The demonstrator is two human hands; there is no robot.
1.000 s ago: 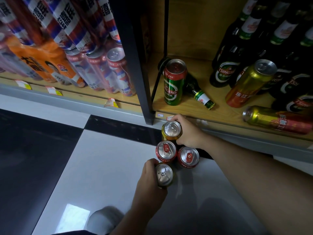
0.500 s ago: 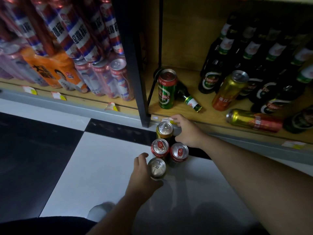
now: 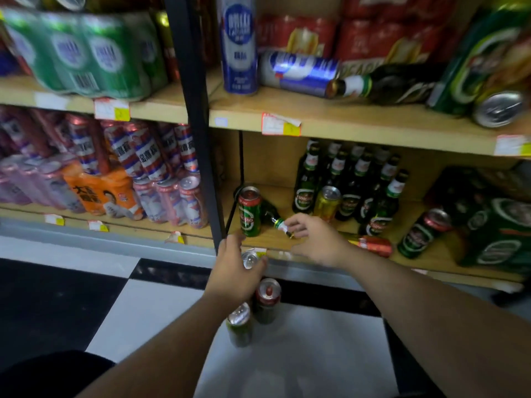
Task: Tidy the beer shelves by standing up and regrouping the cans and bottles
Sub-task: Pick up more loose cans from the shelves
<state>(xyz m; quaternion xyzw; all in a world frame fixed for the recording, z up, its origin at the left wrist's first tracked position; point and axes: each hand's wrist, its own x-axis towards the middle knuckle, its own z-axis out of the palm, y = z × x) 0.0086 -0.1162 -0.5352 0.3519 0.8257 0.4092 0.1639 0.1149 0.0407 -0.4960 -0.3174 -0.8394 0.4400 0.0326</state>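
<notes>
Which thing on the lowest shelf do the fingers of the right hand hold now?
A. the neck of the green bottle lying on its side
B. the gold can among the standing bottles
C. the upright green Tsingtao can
A: the fingers of the right hand pinch the neck of the lying green bottle; the upright green can beside it is untouched. The left hand grips a floor can.

The lower shelf (image 3: pixel 287 244) carries upright green bottles (image 3: pixel 349 196) with a yellow can (image 3: pixel 326 203) standing among them, an upright green can (image 3: pixel 249 214), a small bottle (image 3: pixel 271 216) lying beside the green can, and a red can (image 3: pixel 373 245) on its side. On the tiled floor (image 3: pixel 301 354) 3 cans (image 3: pixel 267 297) stand close together, the rear can (image 3: pixel 249 258) just before the shelf.
</notes>
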